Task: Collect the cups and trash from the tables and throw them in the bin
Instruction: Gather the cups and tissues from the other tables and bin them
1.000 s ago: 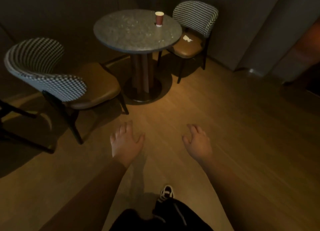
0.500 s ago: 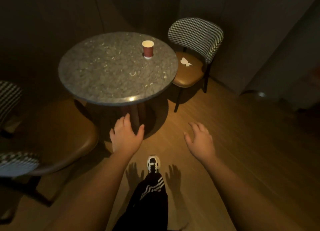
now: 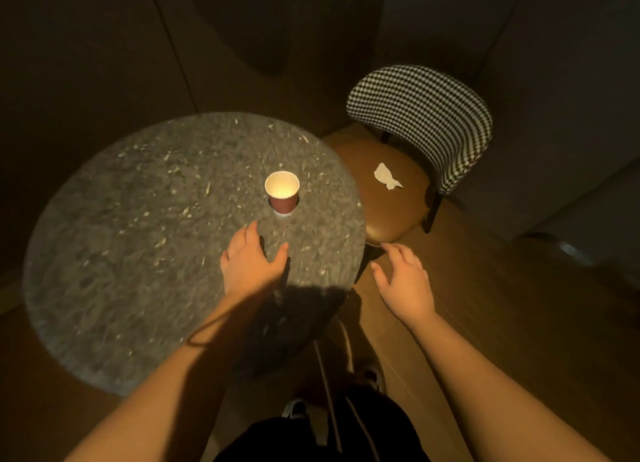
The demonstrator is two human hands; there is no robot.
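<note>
A red paper cup (image 3: 282,194) with a white inside stands upright on the round grey stone table (image 3: 138,239), toward its right side. My left hand (image 3: 251,264) hovers over the table just short of the cup, fingers apart and empty. My right hand (image 3: 405,281) is off the table's right edge, above the floor, open and empty. A crumpled white tissue (image 3: 386,176) lies on the brown seat of the checked chair (image 3: 426,122) to the right of the table.
Dark wall panels stand close behind the table and chair. Wooden floor (image 3: 519,323) stretches to the right. My legs and shoes (image 3: 370,375) are at the table's near edge. No bin is in view.
I have stepped up to the table, which now fills the left of the view. My left hand has moved over the tabletop toward the cup; the left chair has dropped out of view.
</note>
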